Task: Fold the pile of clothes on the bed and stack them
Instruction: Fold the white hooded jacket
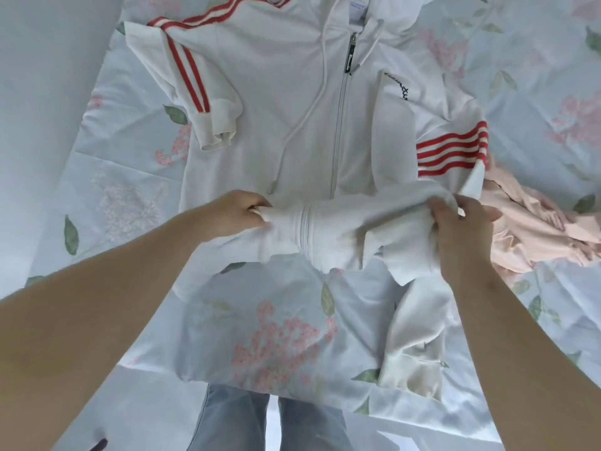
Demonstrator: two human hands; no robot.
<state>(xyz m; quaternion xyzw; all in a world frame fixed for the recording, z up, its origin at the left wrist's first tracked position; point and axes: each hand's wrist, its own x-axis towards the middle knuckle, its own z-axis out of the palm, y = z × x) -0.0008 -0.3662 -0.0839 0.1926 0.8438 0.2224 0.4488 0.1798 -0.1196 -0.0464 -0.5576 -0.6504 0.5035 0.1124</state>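
No legible text: black script [401,90] on the white jacket [276,102] chest and collar label [357,6], both illegible.

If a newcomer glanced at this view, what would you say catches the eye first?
The white zip-up hooded jacket with red sleeve stripes stands out first, spread front-up across the middle of the pale floral bedsheet. The left hand and the right hand each grip its bunched lower hem. A crumpled pale pink garment lies at the right, beside the jacket.
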